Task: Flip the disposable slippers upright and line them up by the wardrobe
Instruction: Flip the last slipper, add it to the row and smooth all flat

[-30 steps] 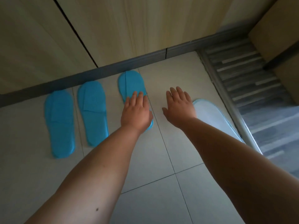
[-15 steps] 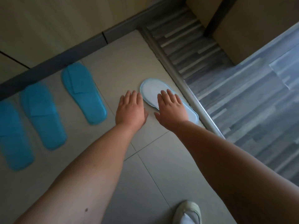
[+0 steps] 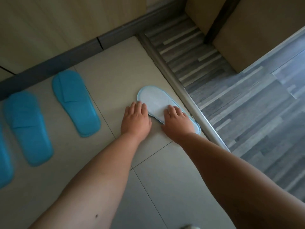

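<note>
- Because its pale sole faces up, the last slipper [image 3: 156, 100] lies upside down on the tiled floor [image 3: 115, 76], just beside the metal threshold strip [image 3: 186, 95] and well apart from the row.
- I lay my right hand [image 3: 179, 123] flat on its heel half, fingers spread, pinning it so it cannot slide.
- My left hand [image 3: 136, 120] rests open at its near edge, fingertips touching the rim, placed, I judge, to lift and turn it over; nothing is gripped yet.
- Three blue slippers [image 3: 75, 103] already sit upright, toes toward the wardrobe [image 3: 66, 27] plinth, leaving a gap for this one.
</note>
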